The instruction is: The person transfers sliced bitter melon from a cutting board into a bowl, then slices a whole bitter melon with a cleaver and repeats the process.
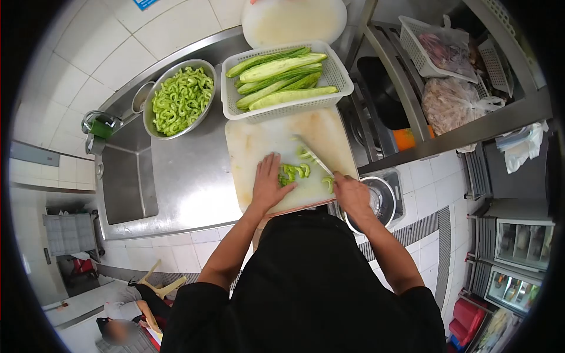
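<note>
My right hand (353,195) is closed round the handle of a knife (315,156), whose blade slants up and left over the cutting board (247,141). Beside the blade lie a few green slices. My left hand (269,181) rests on the board with its fingers spread, the fingertips pointing away from me and the thumb against a small heap of cut green slices (292,171). Beyond the board, a white basket (288,109) holds several long peeled green vegetables (282,70). A metal bowl (154,126) full of green slices (182,100) stands to its left.
A sink (129,182) lies at the left, with a green-filled container (103,126) by its far end. A round white board (294,23) leans behind the basket. Metal shelving with bagged food (450,100) is at the right. A person (126,306) sits at lower left.
</note>
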Available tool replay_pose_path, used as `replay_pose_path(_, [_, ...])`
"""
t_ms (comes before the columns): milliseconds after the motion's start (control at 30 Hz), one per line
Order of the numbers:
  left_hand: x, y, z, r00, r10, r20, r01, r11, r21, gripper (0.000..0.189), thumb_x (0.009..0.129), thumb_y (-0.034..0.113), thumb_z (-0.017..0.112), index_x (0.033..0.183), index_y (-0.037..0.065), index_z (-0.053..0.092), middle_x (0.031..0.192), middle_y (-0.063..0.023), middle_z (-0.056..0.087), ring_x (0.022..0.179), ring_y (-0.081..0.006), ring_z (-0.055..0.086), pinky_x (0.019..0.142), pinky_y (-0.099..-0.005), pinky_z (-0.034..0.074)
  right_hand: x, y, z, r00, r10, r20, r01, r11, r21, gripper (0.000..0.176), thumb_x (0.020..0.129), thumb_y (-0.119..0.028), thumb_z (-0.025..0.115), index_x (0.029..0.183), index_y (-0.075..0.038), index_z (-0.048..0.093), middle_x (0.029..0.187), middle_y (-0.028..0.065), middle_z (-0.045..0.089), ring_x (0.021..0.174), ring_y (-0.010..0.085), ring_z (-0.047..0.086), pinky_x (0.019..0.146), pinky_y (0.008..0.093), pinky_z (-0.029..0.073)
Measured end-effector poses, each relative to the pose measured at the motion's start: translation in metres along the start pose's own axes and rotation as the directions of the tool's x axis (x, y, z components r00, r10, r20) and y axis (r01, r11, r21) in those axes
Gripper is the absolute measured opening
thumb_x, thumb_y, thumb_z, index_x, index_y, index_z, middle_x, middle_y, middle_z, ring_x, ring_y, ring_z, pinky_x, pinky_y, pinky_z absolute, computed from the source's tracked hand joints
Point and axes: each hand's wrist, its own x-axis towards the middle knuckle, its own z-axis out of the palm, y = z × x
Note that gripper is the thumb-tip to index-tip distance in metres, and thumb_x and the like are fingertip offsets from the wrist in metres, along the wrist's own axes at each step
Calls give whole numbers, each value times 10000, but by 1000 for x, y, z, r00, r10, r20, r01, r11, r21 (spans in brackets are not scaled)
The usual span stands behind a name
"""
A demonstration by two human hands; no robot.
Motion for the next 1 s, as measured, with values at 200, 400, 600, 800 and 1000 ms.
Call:
replay_pose_path(200, [36,-1,-14,999,35,9,-36,995,95,960,818,515,787,1577,83,386,1631,-264,319,1505,-473,286,1248,-593,195,-17,16,9,1000,5,-3,-4,988,152,204,989,-238,600,1068,-51,620,741,155,693,642,334,707,594,487,543])
replay_pose_path(400, [43,-3,11,973,114,201,-127,990,58,889,805,545,790,1518,102,495,1638,-211,320,1511,-461,275,1247,-588,196,-82,60,-12,816,437,379,-554,400,730,244,1036,-266,601,1031,-23,630,612,17,551,459,115,530,446,301,438])
replay_pose_path(600, [-6,41,-2,980,135,149,-152,982,113,970,750,669,780,1538,179,497,1635,-225,306,1506,-508,247,1184,-720,173,-122,55,12,780,431,453,-587,253,769,233,1041,-267,593,1042,-36,621,602,16,541,455,117,527,444,288,421])
replay_pose_path(800, [0,65,20,997,51,64,-64,972,228,1082,692,710,804,1567,181,446,1649,-257,255,1497,-563,210,1155,-765,145,-101,27,36,798,390,460,-581,296,758,220,1033,-257,603,1039,-38,594,598,18,533,462,132,536,451,310,438])
replay_pose_path(1000, [5,46,13,997,-68,21,64,985,159,1134,694,724,796,1575,123,413,1599,-266,343,1496,-513,259,1209,-690,148,-72,-2,49,811,294,506,-582,314,750,234,1037,-244,597,1077,-14,609,604,26,550,451,136,535,444,318,449])
